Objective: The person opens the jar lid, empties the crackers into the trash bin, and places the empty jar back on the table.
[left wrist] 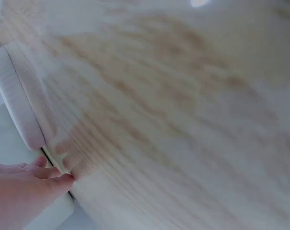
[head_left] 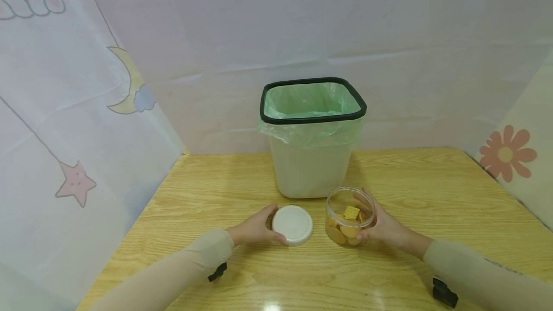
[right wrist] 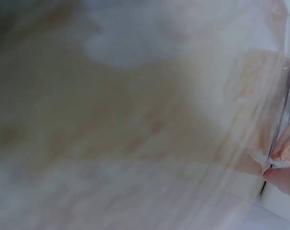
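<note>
Your left hand [head_left: 252, 228] curls round the white lid [head_left: 292, 224] at lower centre, set on the table [head_left: 432, 191]; your right hand [head_left: 384, 227] grips the open jar [head_left: 349, 215] of biscuits beside it. Judging by the bin [head_left: 312, 138] just behind, lifting and tipping the jar comes next, so keep it firmly held.

Lid [head_left: 292, 224]: white, round, flat on the desk [head_left: 432, 196], just left of the jar. Jar [head_left: 350, 216]: clear plastic, open, upright, holding round biscuits and a square yellow cracker.
</note>
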`<action>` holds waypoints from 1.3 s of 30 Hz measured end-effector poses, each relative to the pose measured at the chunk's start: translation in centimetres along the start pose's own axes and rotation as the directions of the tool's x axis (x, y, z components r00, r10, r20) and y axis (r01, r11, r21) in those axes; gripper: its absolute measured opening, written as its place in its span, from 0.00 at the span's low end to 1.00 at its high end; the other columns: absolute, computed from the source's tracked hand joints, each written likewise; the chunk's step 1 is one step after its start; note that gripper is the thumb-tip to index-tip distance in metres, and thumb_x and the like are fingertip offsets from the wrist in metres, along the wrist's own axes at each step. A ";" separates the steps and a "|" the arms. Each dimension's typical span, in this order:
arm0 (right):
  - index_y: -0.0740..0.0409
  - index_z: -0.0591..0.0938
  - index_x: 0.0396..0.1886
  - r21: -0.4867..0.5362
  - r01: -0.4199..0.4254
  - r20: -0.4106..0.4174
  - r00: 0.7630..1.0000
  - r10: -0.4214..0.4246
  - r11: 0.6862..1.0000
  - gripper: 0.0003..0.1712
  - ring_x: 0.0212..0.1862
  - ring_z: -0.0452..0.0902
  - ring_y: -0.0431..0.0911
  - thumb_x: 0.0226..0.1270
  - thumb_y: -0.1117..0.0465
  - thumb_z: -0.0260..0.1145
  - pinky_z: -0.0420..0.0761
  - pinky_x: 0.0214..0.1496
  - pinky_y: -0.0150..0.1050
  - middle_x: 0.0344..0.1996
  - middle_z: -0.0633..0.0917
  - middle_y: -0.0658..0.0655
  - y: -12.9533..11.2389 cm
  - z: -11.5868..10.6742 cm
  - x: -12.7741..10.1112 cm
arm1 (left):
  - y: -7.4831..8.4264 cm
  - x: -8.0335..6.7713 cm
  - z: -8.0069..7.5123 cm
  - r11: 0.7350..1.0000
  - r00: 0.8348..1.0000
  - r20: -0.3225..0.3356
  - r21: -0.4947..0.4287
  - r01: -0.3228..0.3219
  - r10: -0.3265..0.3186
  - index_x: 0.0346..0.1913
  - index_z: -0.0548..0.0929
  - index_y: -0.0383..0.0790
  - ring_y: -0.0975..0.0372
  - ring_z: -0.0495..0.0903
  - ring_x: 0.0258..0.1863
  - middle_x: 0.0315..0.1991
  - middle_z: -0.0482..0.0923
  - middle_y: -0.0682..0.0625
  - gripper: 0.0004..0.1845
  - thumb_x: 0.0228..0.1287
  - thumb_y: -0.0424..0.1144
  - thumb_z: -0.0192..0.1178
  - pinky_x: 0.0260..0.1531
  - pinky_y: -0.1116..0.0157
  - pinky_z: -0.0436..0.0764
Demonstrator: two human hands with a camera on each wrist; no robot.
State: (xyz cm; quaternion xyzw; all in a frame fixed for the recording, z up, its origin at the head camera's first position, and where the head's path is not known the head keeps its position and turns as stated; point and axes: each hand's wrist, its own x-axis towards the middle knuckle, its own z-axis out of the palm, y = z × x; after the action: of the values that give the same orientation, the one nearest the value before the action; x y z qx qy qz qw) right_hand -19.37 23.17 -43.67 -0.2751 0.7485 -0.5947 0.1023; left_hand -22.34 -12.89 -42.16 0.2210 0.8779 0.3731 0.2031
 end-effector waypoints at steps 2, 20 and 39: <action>0.70 0.23 0.71 0.027 0.014 0.004 1.000 -0.015 1.000 0.72 0.65 0.30 0.82 0.55 0.66 0.76 0.66 0.62 0.55 0.70 0.35 0.80 0.0 0.1 0.1 | -0.1 0.0 -0.1 1.000 1.000 -0.003 -0.026 0.000 -0.001 0.74 0.50 0.25 0.43 0.56 0.71 0.71 0.56 0.32 0.53 0.56 0.45 0.72 0.67 0.45 0.57; 0.76 0.39 0.72 0.048 0.072 -0.052 0.996 -0.069 0.996 0.59 0.63 0.37 0.86 0.55 0.73 0.73 0.70 0.57 0.26 0.68 0.43 0.82 0.1 0.5 0.2 | 0.1 0.0 -2.2 0.995 0.993 -0.119 -0.099 -0.003 -0.009 0.75 0.51 0.32 0.43 0.52 0.72 0.73 0.55 0.38 0.46 0.66 0.49 0.63 0.66 0.42 0.56; 0.73 0.34 0.72 0.023 0.044 -0.025 0.999 -0.043 0.999 0.63 0.64 0.36 0.85 0.56 0.70 0.74 0.71 0.61 0.49 0.69 0.39 0.81 -0.1 0.1 -0.1 | 1.0 0.1 -4.1 0.982 0.971 -0.240 -0.184 -0.041 -0.005 0.75 0.52 0.29 0.42 0.50 0.72 0.73 0.55 0.36 0.41 0.70 0.44 0.60 0.68 0.43 0.52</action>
State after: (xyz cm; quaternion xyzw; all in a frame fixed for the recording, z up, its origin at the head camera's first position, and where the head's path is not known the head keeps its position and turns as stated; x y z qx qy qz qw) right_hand -19.20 23.18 -43.64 -0.2829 0.7366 -0.6086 0.0835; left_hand -24.30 -14.54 -38.78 0.1622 0.8548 0.4800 0.1121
